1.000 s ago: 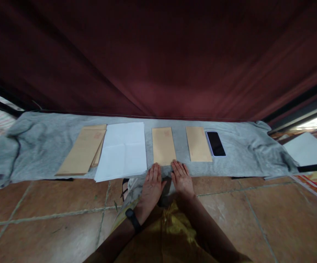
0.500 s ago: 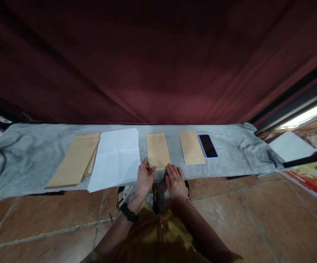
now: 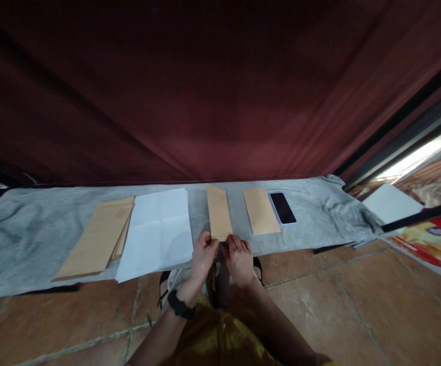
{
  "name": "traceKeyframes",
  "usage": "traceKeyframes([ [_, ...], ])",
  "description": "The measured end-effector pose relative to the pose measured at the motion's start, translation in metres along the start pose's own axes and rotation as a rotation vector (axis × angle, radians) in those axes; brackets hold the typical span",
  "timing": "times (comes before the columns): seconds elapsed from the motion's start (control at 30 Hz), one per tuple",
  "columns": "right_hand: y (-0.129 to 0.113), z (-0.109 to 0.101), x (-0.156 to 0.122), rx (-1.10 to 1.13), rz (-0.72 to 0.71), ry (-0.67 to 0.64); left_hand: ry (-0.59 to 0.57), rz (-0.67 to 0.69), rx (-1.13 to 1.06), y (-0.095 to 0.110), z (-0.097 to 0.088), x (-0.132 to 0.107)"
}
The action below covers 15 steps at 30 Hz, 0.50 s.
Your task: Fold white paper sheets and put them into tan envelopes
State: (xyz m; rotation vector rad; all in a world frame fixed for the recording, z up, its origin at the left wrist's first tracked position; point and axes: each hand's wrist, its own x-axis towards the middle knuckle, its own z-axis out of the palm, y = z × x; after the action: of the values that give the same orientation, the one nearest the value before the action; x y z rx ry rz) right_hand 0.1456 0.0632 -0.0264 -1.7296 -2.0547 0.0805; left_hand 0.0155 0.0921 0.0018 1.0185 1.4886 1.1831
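Note:
A brown paper envelope [image 3: 219, 211] lies in front of me, its near end between my two hands. My left hand [image 3: 204, 256] pinches the near left corner, thumb against fingers. On the near right corner, my right hand [image 3: 240, 260] is closed with fingertips on the paper. The near edge looks raised a little off the cloth. Right of it lies a second brown envelope [image 3: 261, 211], untouched. To the left are a stack of white paper sheets [image 3: 157, 231] with crease lines and a pile of larger brown envelopes [image 3: 96, 236].
A grey cloth [image 3: 312, 213] covers the narrow bench. A phone [image 3: 283, 207] with a dark screen lies beside the right envelope. Dark red fabric [image 3: 213, 101] rises behind the bench. At far right are a white sheet [image 3: 391, 203] and a colourful printed box [image 3: 430, 244].
Both hands have gripped the near corners of the middle envelope, which now looks narrower and slightly lifted. My right fingers have gone from flat to curled. The view has shifted slightly.

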Motion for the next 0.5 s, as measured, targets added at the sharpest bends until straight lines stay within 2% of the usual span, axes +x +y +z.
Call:
traceKeyframes([
  [0.13, -0.009, -0.012, 0.014, -0.039, 0.070, -0.050, -0.050, 0.058, 0.036, 0.018, 0.010, -0.006],
  [0.23, -0.006, -0.019, 0.021, 0.110, 0.133, -0.042, -0.064, 0.144, 0.088, 0.023, 0.016, -0.014],
  [0.3, -0.001, -0.022, 0.025, 0.337, 0.240, -0.004, -0.038, 0.187, 0.116, 0.019, 0.015, -0.019],
  [0.37, 0.002, -0.022, 0.030, 0.644, 0.376, 0.029, 0.042, 0.164, 0.107, 0.010, 0.011, -0.023],
  [0.43, 0.002, -0.020, 0.031, 0.993, 0.505, 0.044, 0.099, 0.047, 0.014, 0.000, 0.007, -0.026],
  [0.5, -0.002, -0.013, 0.028, 1.299, 0.623, 0.044, 0.047, -0.137, -0.171, -0.008, 0.003, -0.028],
])
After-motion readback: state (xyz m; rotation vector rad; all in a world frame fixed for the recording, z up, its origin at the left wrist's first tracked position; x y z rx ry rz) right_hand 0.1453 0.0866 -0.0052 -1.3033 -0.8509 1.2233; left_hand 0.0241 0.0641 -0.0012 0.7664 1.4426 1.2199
